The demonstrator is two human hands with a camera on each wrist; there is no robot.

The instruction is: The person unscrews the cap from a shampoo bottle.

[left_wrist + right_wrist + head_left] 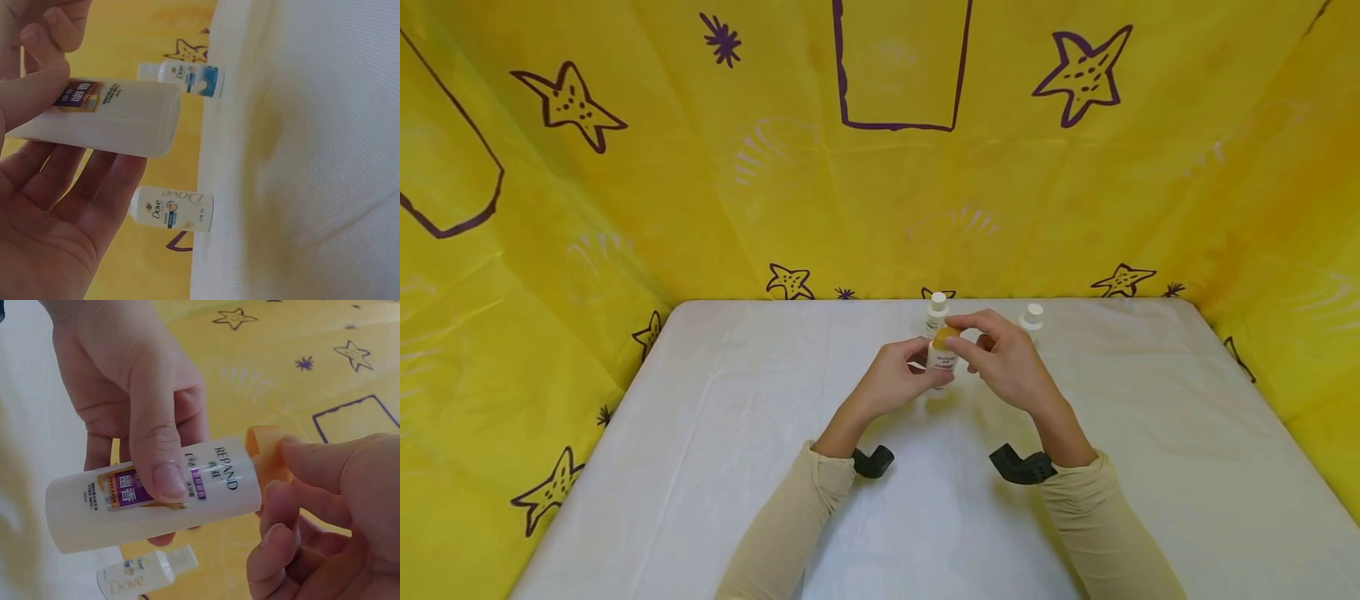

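My left hand (891,379) grips a white REPAND bottle (219,515) round its body, thumb across the printed label. The bottle is held up off the table, and in the right wrist view it lies slantwise across the picture. On its neck end is an orange cap (265,453). The thumb and fingers of my right hand (1009,362) pinch this cap. Part of the label is covered by the left thumb. The left wrist view shows the bottle's base end (162,119), while the cap is out of that picture.
Two small white Dove bottles stand behind the hands near the table's back edge: one bottle (937,312) just beyond the held bottle, another bottle (1032,318) farther right. A white cover lies on the table (715,467). Yellow cloth (880,208) with drawn starfish hangs around it.
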